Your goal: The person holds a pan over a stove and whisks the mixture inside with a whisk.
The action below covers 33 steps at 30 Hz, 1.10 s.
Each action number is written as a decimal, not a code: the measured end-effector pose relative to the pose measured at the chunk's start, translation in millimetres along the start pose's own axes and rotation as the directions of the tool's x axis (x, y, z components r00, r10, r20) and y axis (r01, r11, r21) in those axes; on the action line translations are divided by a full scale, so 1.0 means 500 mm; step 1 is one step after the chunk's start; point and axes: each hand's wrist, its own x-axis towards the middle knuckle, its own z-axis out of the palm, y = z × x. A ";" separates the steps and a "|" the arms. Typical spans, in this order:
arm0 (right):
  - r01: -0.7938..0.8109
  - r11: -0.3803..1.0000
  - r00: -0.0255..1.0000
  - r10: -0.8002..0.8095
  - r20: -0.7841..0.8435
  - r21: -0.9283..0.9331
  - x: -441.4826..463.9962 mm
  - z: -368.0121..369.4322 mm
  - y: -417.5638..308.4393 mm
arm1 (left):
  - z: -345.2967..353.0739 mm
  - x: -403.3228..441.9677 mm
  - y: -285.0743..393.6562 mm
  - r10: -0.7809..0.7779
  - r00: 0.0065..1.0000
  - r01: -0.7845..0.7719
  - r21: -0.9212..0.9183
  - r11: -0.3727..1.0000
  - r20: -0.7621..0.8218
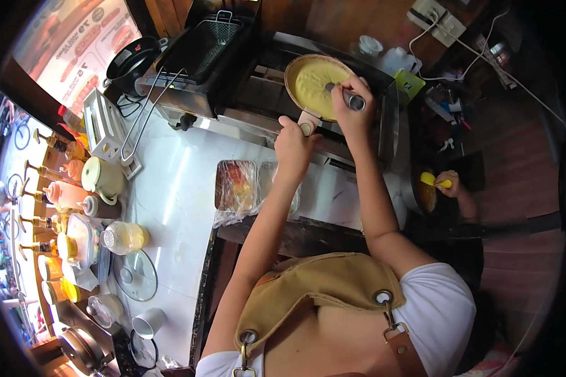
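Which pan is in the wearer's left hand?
The tan-rimmed pan with yellow mixture: the left hand grips its handle; no hand touches the black pan at upper left.

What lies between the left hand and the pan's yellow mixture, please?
In the head view, the pan handle lies between the left hand and the mixture.

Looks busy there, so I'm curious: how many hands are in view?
3: the left hand on the pan handle, the right hand gripping a utensil, and another person's hand at right, holding something yellow. Others may be hidden.
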 end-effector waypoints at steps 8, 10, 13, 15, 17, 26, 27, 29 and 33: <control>-0.012 1.000 1.000 0.012 0.009 -0.018 -0.006 -0.008 -0.015 | 0.000 0.001 0.001 -0.025 1.000 0.025 -0.001 1.000 0.015; -0.031 0.994 0.999 0.033 -0.011 0.100 -0.001 0.014 0.008 | -0.006 -0.003 0.011 -0.042 0.999 0.041 0.028 0.999 0.008; 0.128 0.981 0.985 -0.142 -0.093 -0.147 0.015 0.014 0.019 | -0.008 0.004 0.007 -0.055 0.998 0.055 0.011 0.998 0.018; 0.082 0.976 0.992 -0.099 -0.078 -0.201 0.006 -0.004 -0.011 | -0.009 0.004 0.008 -0.058 0.998 0.058 0.009 0.998 0.018; -0.059 0.996 0.997 0.063 0.054 -0.073 0.002 -0.017 -0.047 | -0.006 -0.003 0.009 -0.062 0.997 0.062 0.008 0.998 0.039; -0.070 0.995 0.997 0.069 -0.020 -0.072 0.022 0.003 -0.005 | -0.013 0.001 0.014 -0.074 0.996 0.074 0.006 0.997 0.051; -0.079 0.994 0.997 0.077 -0.025 -0.076 0.018 0.007 -0.011 | -0.010 -0.001 0.010 -0.073 0.996 0.073 0.010 0.997 0.060; -0.248 0.954 0.965 0.226 0.135 0.170 0.022 0.017 -0.012 | -0.002 0.001 0.002 -0.025 1.000 0.025 0.004 1.000 0.006; 0.054 0.985 0.991 -0.073 -0.114 -0.162 0.031 0.029 0.048 | -0.005 0.007 0.003 -0.073 0.997 0.073 -0.021 0.997 0.038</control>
